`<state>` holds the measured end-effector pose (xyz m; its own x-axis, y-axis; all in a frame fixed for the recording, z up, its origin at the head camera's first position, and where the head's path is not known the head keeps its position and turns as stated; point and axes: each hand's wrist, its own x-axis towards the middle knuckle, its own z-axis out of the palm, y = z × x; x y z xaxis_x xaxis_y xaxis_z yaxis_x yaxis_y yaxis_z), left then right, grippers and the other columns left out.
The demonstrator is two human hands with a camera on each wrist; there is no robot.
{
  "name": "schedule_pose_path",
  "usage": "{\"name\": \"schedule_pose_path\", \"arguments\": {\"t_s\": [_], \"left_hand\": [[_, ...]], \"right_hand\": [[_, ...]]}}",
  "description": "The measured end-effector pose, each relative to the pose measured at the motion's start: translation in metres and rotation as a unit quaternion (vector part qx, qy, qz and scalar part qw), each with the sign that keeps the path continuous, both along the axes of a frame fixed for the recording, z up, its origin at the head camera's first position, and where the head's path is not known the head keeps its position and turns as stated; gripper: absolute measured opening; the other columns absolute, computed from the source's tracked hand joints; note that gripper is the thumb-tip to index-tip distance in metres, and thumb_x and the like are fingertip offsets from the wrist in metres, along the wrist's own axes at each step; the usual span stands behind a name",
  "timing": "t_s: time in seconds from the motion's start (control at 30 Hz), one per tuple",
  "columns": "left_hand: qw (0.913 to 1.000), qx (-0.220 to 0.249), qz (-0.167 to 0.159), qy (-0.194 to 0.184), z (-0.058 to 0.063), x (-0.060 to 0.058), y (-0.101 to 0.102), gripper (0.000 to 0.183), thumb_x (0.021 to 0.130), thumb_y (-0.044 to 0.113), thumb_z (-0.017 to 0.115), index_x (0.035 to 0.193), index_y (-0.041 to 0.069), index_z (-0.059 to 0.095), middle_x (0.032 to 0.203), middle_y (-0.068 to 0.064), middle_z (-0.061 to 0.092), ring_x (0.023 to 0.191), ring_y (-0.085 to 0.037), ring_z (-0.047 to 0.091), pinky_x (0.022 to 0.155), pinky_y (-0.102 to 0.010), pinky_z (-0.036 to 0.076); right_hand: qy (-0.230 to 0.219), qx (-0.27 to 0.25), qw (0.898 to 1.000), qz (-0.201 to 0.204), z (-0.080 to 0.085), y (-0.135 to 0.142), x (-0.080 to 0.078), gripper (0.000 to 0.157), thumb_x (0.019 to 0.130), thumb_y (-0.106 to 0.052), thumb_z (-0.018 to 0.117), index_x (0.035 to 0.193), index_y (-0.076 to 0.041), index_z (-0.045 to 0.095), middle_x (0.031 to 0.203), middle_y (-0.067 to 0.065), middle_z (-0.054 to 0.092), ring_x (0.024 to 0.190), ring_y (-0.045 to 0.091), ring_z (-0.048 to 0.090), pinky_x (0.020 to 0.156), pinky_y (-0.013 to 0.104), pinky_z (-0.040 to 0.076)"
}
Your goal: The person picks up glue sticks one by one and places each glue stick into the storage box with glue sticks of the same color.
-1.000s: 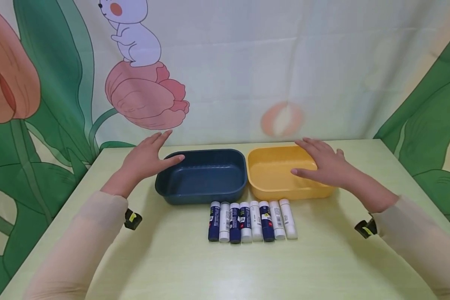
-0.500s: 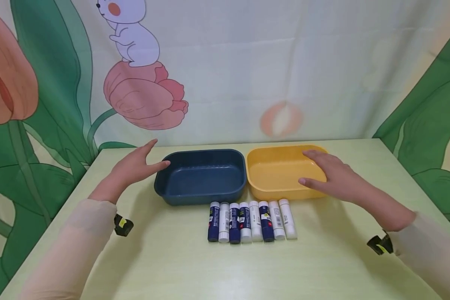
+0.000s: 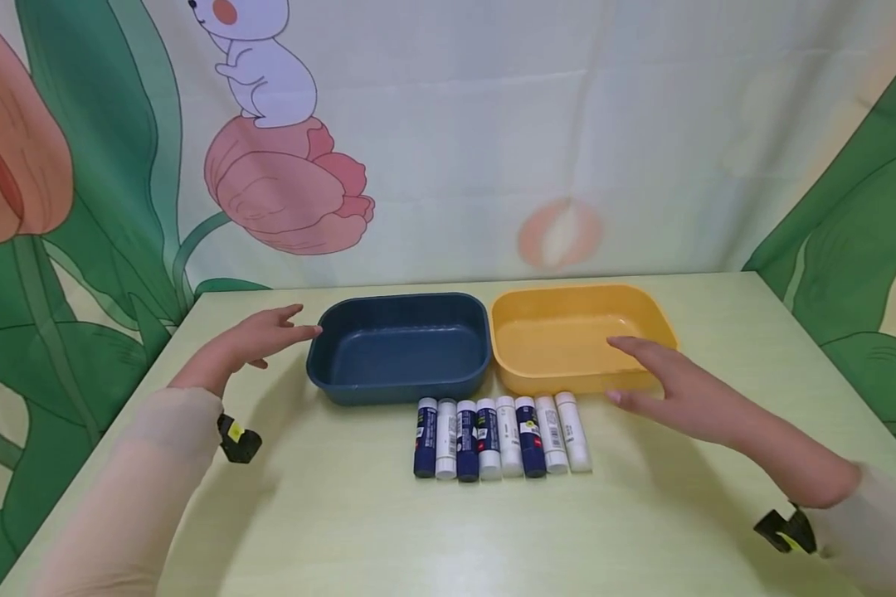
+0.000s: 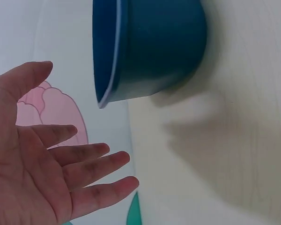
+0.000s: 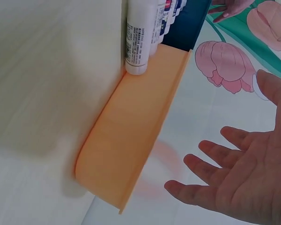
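My left hand (image 3: 255, 338) hovers at the left end of a dark blue bin (image 3: 399, 394), fingers straight and spread, holding nothing; its bare palm shows in the left wrist view. My right hand (image 3: 679, 394) is held over the front right corner of a yellow bin (image 3: 552, 385), thumb apart from the extended fingers, with nothing in it. The two bins stand side by side with nothing inside. In front of them lies a row of several glue sticks (image 3: 509, 439), some navy blue and some white, packed close together.
All of this is on a pale green table (image 3: 448, 539). Behind its back edge hangs a curtain (image 3: 448, 149) printed with tulips and a white animal. A dark strap mount (image 3: 241, 439) sits at the left wrist and another (image 3: 787, 529) at the right.
Both hands have drawn apart and lower: the left moved left off the blue bin, the right came back toward the yellow bin's front right corner. Bins and glue sticks stayed put.
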<state>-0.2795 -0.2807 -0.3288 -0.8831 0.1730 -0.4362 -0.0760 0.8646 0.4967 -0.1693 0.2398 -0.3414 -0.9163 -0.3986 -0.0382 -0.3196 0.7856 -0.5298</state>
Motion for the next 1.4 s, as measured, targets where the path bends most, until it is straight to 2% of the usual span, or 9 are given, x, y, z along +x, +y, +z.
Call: {"name": "schedule_pose_path", "arguments": {"t_s": [0.23, 0.43, 0.57, 0.8, 1.03, 1.23, 1.4], "left_hand": [[0.999, 0.026, 0.004, -0.035, -0.011, -0.002, -0.005, 0.085, 0.108, 0.047, 0.043, 0.163, 0.0, -0.001, 0.166, -0.035, 0.013, 0.147, -0.055, 0.033, 0.11, -0.066, 0.046], [0.9966, 0.058, 0.001, -0.059, -0.018, -0.003, -0.006, 0.078, 0.111, 0.041, 0.038, 0.162, -0.003, 0.0, 0.165, -0.034, 0.018, 0.148, -0.052, 0.035, 0.109, -0.063, 0.049], [0.9941, 0.077, 0.006, -0.076, -0.021, -0.003, -0.006, 0.077, 0.111, 0.04, 0.038, 0.162, -0.004, 0.001, 0.166, -0.034, 0.016, 0.148, -0.053, 0.034, 0.108, -0.062, 0.051], [0.9881, 0.116, 0.018, -0.099, -0.026, -0.005, -0.005, 0.076, 0.112, 0.037, 0.037, 0.161, -0.006, 0.0, 0.166, -0.035, 0.015, 0.149, -0.053, 0.033, 0.109, -0.063, 0.049], [0.9839, 0.137, 0.033, -0.11, -0.029, -0.007, -0.002, 0.073, 0.112, 0.032, 0.038, 0.162, -0.005, 0.0, 0.166, -0.034, 0.014, 0.15, -0.053, 0.03, 0.109, -0.063, 0.049], [0.978, 0.16, 0.042, -0.126, -0.032, -0.01, -0.001, 0.068, 0.113, 0.025, 0.035, 0.162, -0.005, -0.001, 0.167, -0.034, 0.011, 0.151, -0.054, 0.027, 0.109, -0.063, 0.048], [0.9724, 0.178, 0.057, -0.139, -0.033, -0.01, 0.004, 0.063, 0.113, 0.02, 0.03, 0.161, -0.004, -0.003, 0.168, -0.033, 0.008, 0.152, -0.054, 0.025, 0.11, -0.062, 0.048]], "right_hand": [[-0.028, -0.014, 1.0, -0.007, -0.01, -0.003, 0.005, 0.076, 0.1, -0.048, 0.062, 0.158, -0.008, 0.035, 0.16, 0.025, 0.038, 0.143, 0.05, 0.041, 0.111, 0.07, 0.042], [-0.054, -0.01, 0.998, -0.021, -0.021, -0.009, 0.005, 0.076, 0.099, -0.047, 0.064, 0.156, -0.004, 0.038, 0.157, 0.025, 0.045, 0.137, 0.047, 0.049, 0.105, 0.066, 0.049], [-0.07, -0.013, 0.997, -0.029, -0.027, -0.013, 0.004, 0.075, 0.099, -0.045, 0.065, 0.155, -0.001, 0.04, 0.155, 0.024, 0.048, 0.134, 0.045, 0.053, 0.103, 0.062, 0.053], [-0.085, -0.035, 0.996, -0.02, -0.042, -0.019, 0.0, 0.075, 0.095, -0.037, 0.073, 0.151, 0.005, 0.044, 0.145, 0.027, 0.056, 0.123, 0.043, 0.061, 0.098, 0.054, 0.058], [-0.097, -0.066, 0.993, -0.029, -0.054, -0.025, -0.005, 0.075, 0.092, -0.027, 0.078, 0.148, 0.01, 0.044, 0.144, 0.03, 0.056, 0.114, 0.039, 0.067, 0.091, 0.045, 0.062], [-0.139, -0.109, 0.982, -0.067, -0.061, -0.035, -0.008, 0.071, 0.091, -0.015, 0.078, 0.146, 0.014, 0.043, 0.139, 0.032, 0.057, 0.097, 0.025, 0.066, 0.074, 0.033, 0.06], [-0.162, -0.127, 0.974, -0.098, -0.065, -0.042, -0.009, 0.068, 0.091, -0.011, 0.076, 0.147, 0.012, 0.044, 0.138, 0.033, 0.055, 0.099, 0.026, 0.064, 0.071, 0.031, 0.06]]}}
